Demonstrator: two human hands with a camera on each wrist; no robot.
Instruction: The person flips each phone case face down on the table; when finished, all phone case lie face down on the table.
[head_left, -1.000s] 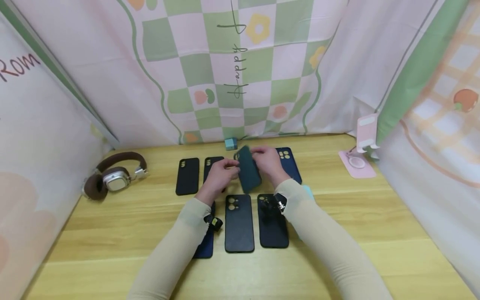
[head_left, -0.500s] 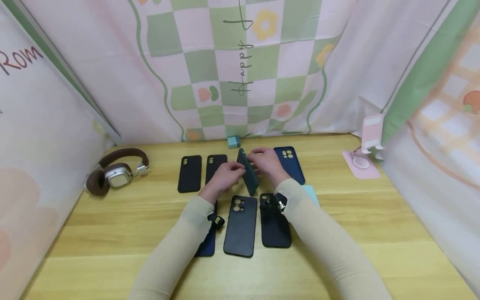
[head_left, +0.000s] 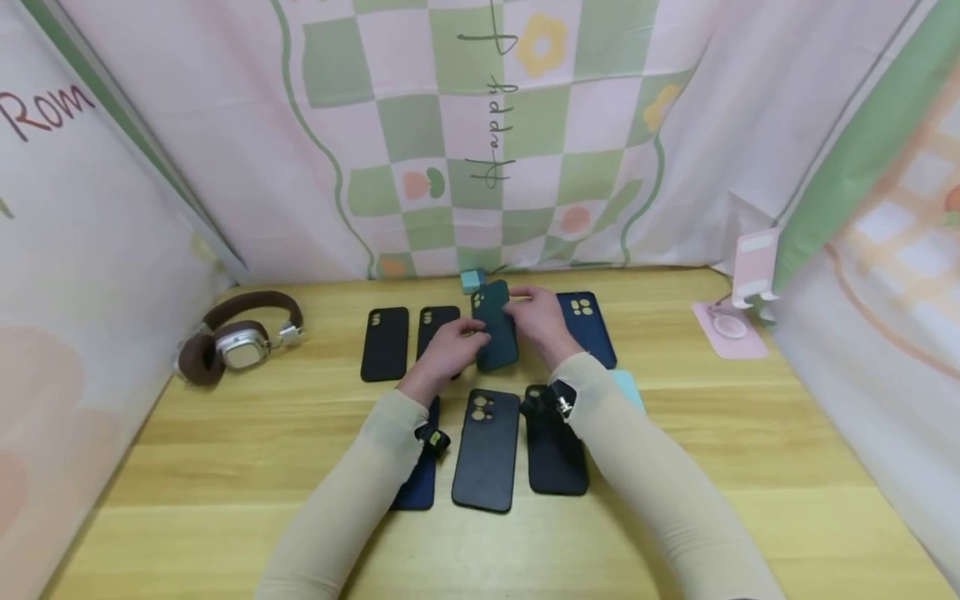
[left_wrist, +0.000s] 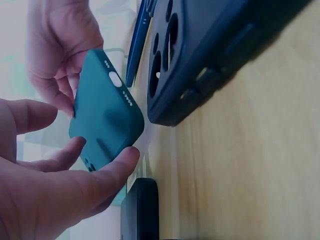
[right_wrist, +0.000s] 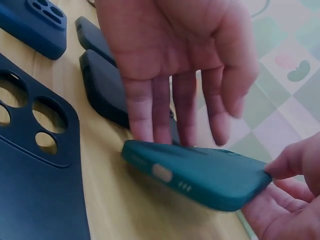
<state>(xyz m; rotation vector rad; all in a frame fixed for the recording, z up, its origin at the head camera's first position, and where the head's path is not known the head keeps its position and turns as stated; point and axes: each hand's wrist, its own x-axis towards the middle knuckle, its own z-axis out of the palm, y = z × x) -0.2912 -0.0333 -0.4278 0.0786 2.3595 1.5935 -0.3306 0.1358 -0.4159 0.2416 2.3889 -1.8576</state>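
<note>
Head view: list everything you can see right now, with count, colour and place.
Green phone case: one, dark green, held above the table between both hands.
Black cases: two in the back row, left and next to it; two in the front row, centre and right.
Navy cases: one back right, one front left, partly under the left sleeve.
Headphones: one pair, brown and silver, far left.
Small box: one, light teal, at the back edge.
Phone stand: one, pink, far right.
Table: one, light wood.
Left hand: pinches the green case.
Right hand: fingers straight, touching the case.
</note>
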